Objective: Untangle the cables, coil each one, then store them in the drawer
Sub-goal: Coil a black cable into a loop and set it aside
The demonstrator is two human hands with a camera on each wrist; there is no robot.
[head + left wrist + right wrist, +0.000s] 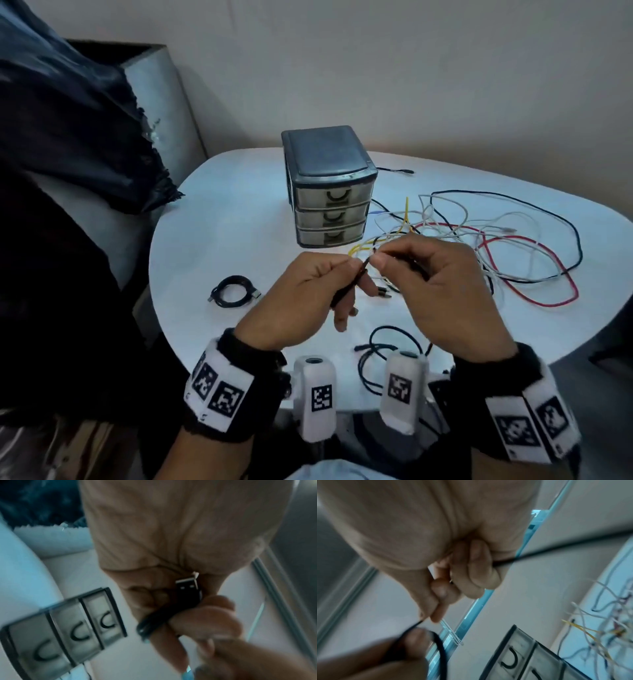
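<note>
Both hands (370, 284) together, each pinching the black cable (346, 287), apparently looped, between them.

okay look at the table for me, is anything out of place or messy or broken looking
Mainly the tangle of red, white, yellow and black cables sprawled right of the drawer unit, still knotted. One black coil lies finished beside the left hand. All three drawers are shut. No damage shows.
</note>
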